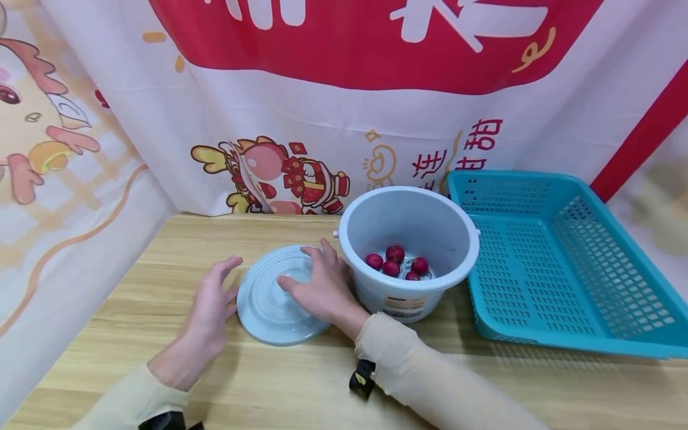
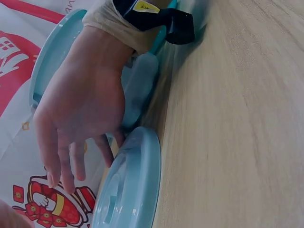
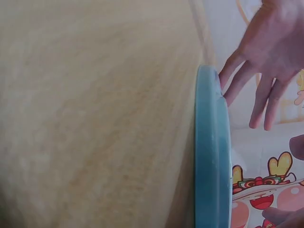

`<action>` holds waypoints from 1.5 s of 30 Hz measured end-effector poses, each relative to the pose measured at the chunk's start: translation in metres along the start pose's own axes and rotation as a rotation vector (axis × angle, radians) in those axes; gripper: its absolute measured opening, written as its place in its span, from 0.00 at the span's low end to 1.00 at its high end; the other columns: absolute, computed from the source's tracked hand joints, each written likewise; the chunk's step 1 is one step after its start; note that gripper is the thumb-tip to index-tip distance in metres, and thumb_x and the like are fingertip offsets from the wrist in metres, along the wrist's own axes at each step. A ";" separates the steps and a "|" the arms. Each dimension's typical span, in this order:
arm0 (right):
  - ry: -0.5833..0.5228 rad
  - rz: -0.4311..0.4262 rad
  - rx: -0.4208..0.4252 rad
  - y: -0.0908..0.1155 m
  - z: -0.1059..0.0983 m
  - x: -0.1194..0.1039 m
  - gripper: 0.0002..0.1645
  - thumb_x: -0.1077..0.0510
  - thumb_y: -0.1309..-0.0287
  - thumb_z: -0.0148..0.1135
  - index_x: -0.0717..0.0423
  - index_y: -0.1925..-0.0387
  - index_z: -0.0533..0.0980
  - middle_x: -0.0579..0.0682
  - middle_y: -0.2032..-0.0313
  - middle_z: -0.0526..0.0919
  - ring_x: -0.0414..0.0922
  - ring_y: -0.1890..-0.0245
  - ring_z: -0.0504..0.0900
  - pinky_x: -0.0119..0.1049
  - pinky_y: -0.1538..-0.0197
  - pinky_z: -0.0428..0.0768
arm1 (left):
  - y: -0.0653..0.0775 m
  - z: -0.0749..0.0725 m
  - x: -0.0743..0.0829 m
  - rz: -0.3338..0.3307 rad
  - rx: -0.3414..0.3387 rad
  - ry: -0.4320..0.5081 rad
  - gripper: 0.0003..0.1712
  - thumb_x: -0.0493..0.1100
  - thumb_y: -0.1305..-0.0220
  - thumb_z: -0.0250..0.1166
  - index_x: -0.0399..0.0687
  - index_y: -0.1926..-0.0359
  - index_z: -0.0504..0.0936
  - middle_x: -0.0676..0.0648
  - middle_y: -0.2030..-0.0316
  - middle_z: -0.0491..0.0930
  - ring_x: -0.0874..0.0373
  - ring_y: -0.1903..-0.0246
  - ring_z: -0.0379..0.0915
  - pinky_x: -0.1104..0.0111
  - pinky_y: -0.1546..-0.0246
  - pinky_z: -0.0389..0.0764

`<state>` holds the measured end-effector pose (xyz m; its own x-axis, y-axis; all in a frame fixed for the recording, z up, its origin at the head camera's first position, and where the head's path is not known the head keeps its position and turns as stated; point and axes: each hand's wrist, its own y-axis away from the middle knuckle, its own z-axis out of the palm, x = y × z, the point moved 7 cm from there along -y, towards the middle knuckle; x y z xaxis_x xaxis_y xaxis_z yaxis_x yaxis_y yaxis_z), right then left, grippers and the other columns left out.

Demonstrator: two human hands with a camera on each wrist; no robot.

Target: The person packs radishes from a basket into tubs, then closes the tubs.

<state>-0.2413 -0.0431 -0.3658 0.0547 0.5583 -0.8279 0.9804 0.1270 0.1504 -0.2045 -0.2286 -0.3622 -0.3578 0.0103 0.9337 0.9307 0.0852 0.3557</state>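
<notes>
A round pale-blue lid (image 1: 279, 325) lies flat on the table, its low centre knob partly behind my right thumb. My left hand (image 1: 206, 313) is at the lid's left edge with its fingers spread and nothing gripped. Over the lid's right side, my right hand (image 1: 325, 289) has its fingers loosely extended, close to the bucket. From the left wrist view I cannot tell whether the right fingertips touch the lid (image 2: 135, 185). Just right of that hand stands a pale-blue bucket (image 1: 398, 295), uncovered, with several small red radishes (image 1: 395, 254) on its bottom.
A teal perforated basket (image 1: 577, 343) stands on the right, close beside the bucket. Wooden tabletop (image 1: 269, 388) shows in front of the lid. Behind the table hangs a printed white and red cloth (image 1: 301, 107), and another patterned cloth (image 1: 97, 197) borders the left side.
</notes>
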 end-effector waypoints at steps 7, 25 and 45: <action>-0.037 0.000 0.017 -0.001 0.000 0.001 0.43 0.41 0.37 0.71 0.41 0.24 0.68 0.49 0.13 0.41 0.62 0.15 0.45 0.70 0.18 0.53 | -0.008 -0.005 -0.001 -0.035 0.120 0.137 0.39 0.61 0.17 0.39 0.56 0.13 0.47 0.58 0.13 0.33 0.41 0.15 0.37 0.49 0.14 0.43; -0.143 0.041 0.131 -0.009 -0.004 0.010 0.37 0.50 0.37 0.75 0.43 0.28 0.74 0.55 0.27 0.71 0.54 0.26 0.69 0.56 0.22 0.69 | -0.017 -0.022 -0.003 -0.033 0.232 0.147 0.40 0.64 0.19 0.43 0.54 0.15 0.52 0.49 0.14 0.42 0.43 0.17 0.45 0.50 0.16 0.50; -0.267 0.049 0.116 -0.005 -0.004 0.018 0.40 0.57 0.39 0.75 0.43 0.27 0.71 0.54 0.25 0.69 0.54 0.24 0.68 0.55 0.20 0.66 | -0.022 -0.019 -0.009 -0.006 0.316 0.185 0.34 0.52 0.20 0.52 0.45 0.20 0.64 0.40 0.20 0.59 0.50 0.22 0.57 0.61 0.18 0.60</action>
<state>-0.2461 -0.0306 -0.3799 0.1354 0.3240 -0.9363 0.9896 0.0017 0.1437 -0.2201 -0.2494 -0.3779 -0.3163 -0.1694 0.9334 0.8491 0.3883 0.3582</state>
